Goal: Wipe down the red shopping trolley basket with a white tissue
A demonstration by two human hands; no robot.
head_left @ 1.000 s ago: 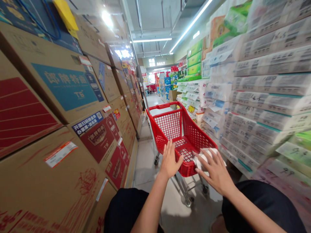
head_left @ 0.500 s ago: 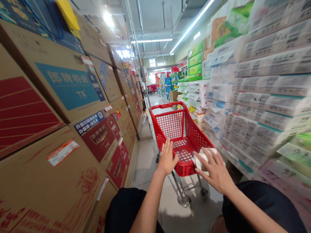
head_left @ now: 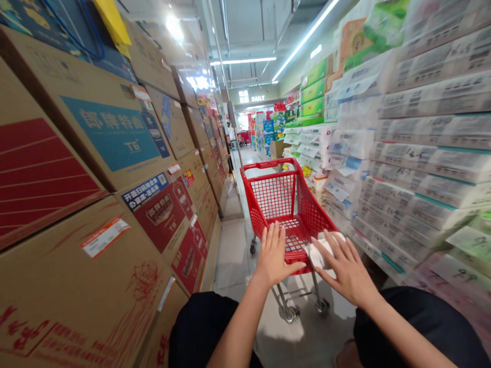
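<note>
A red plastic shopping cart [head_left: 313,205] with a meshed basket stands in front of me, and nothing shows inside the basket. Over the left part of its near rim, my left hand [head_left: 273,260] is spread palm down with the thumb pointing right; whether it touches the rim I cannot tell. My right hand [head_left: 342,268] lies with fingers apart over a crumpled white cloth or tissue [head_left: 316,255] at the near right corner of the basket. That white piece is partly hidden beneath the fingers.
Stacked cardboard boxes [head_left: 115,133] wall the left side. White paper packs [head_left: 425,148] are piled high on the right. The tiled aisle floor [head_left: 232,243] runs past the cart towards more goods. My dark-clothed knees flank the near floor.
My left hand has shifted to the right along the near rim, closer to my right hand. The right hand stays on the white piece. The view has moved slightly.
</note>
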